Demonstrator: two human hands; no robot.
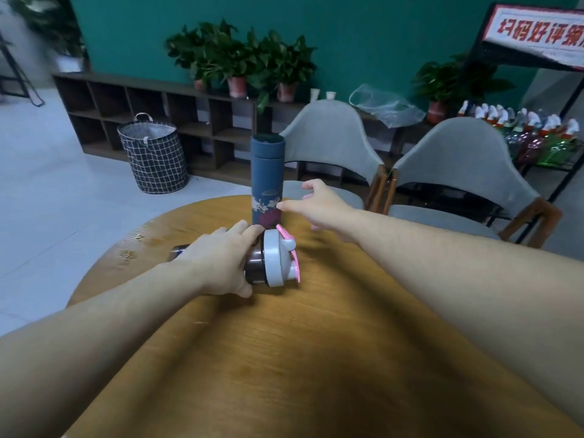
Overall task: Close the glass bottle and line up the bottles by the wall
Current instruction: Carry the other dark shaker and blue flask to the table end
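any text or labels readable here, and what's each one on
"扫码好评领": red characters on the white sign at upper right; its edge is cut off and smaller print below is blurred.
Blue bottle: gold emblem and flower pattern, no readable words.
Spray bottles on the rack: labels too small to read.

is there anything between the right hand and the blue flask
Nothing. In the head view the right hand is open beside the upright blue flask, a fingertip at its side. The left hand holds the lying glass bottle lower down.

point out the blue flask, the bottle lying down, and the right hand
blue flask (267, 172): head view, mid body.
lying bottle (274, 259): head view, grey lid.
right hand (319, 202): head view, back of hand.
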